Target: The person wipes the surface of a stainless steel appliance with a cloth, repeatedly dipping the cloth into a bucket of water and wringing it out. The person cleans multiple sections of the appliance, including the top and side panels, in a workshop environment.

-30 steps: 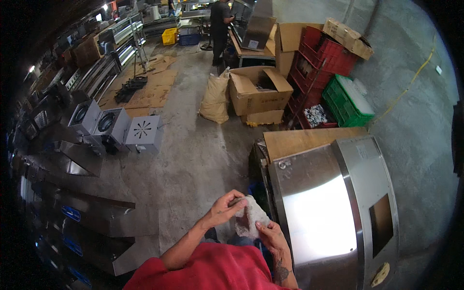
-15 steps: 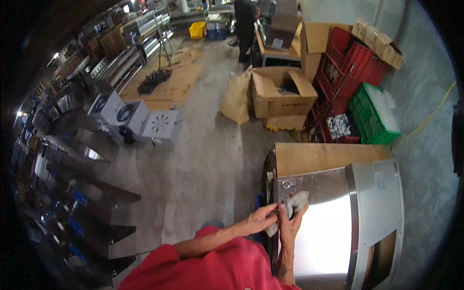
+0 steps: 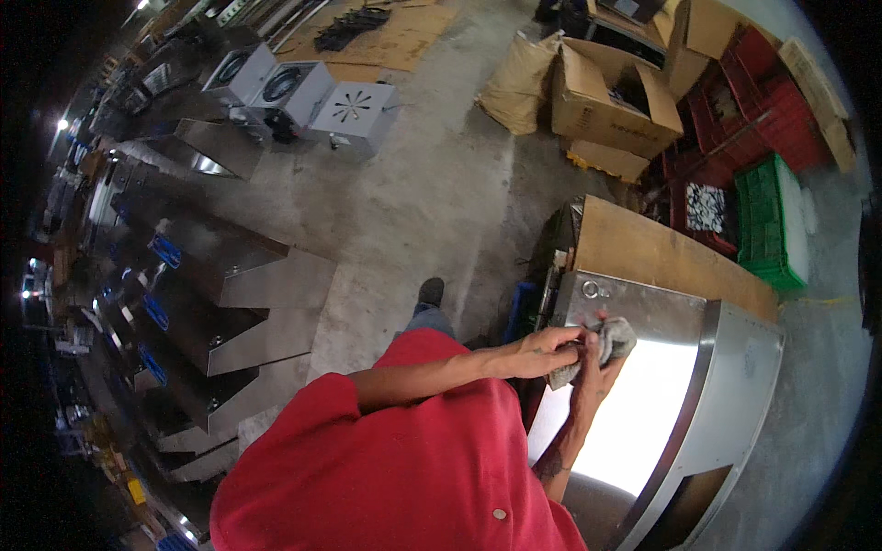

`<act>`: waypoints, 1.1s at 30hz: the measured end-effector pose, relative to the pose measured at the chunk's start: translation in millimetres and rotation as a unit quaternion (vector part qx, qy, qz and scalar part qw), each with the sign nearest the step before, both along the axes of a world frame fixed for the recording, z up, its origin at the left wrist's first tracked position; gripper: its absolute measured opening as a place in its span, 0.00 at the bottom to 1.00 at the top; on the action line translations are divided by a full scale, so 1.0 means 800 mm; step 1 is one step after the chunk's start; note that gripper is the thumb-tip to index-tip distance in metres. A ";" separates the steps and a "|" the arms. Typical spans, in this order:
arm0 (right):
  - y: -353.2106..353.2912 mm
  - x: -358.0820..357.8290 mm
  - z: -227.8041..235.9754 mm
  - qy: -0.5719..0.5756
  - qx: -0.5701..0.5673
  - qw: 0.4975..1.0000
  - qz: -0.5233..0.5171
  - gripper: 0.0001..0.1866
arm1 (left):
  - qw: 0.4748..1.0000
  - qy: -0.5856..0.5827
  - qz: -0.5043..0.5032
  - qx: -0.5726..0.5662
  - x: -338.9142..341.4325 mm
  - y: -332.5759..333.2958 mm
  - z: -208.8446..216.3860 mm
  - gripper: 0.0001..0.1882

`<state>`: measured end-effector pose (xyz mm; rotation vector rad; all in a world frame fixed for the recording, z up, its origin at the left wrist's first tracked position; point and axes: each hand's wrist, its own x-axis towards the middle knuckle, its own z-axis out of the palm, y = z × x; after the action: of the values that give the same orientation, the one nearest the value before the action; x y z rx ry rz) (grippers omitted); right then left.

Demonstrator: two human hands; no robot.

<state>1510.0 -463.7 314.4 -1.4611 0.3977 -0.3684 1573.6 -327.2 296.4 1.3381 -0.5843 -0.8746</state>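
Observation:
A crumpled grey cloth rag [image 3: 620, 341] is bunched between my two hands, over the near-left part of a shiny sheet-metal housing [image 3: 684, 317]. My left hand [image 3: 548, 351] reaches in from the left with its fingers closed on the rag. From below, my right hand [image 3: 597, 369] is wrapped round the rag, its thumb toward the left hand. One end of the cloth hangs below the left fingers. Whether anything is folded inside the rag I cannot make out. A round hole with a ring [image 3: 590, 289] shows in the metal just beyond the hands.
A brown board [image 3: 671, 248] lies beyond the housing. Farther off stand an open carton [image 3: 606, 119], a tan sack [image 3: 519, 87], red crates [image 3: 781, 129] and a green crate [image 3: 770, 225]. To the left are white boxed fan units [image 3: 354, 119] and dark angled metal hoods [image 3: 276, 285].
My view has tilted down and turned, so the scene sits higher and a shoe shows on the floor. Both hands still hold the rag above the metal housing.

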 end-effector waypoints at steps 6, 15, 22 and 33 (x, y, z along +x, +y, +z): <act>-0.033 -0.001 -0.043 0.083 -0.029 0.995 -0.045 0.14 | 0.990 0.058 -0.123 0.046 0.016 0.038 -0.027 0.29; -0.076 -0.014 -0.050 0.103 -0.012 0.989 -0.104 0.14 | 0.966 -0.048 0.127 0.222 0.027 0.172 -0.130 0.19; -0.045 0.000 -0.084 0.115 -0.015 0.992 -0.054 0.13 | 0.900 -0.169 0.246 0.317 0.019 0.259 -0.258 0.20; -0.031 0.021 -0.084 0.124 -0.025 0.992 -0.017 0.13 | 0.819 0.110 0.294 0.481 -0.126 0.412 -0.398 0.16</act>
<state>1527.1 -488.6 247.0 -1.5555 0.6181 -0.2255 1473.2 2.4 -22.0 2.1133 0.5589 -0.7877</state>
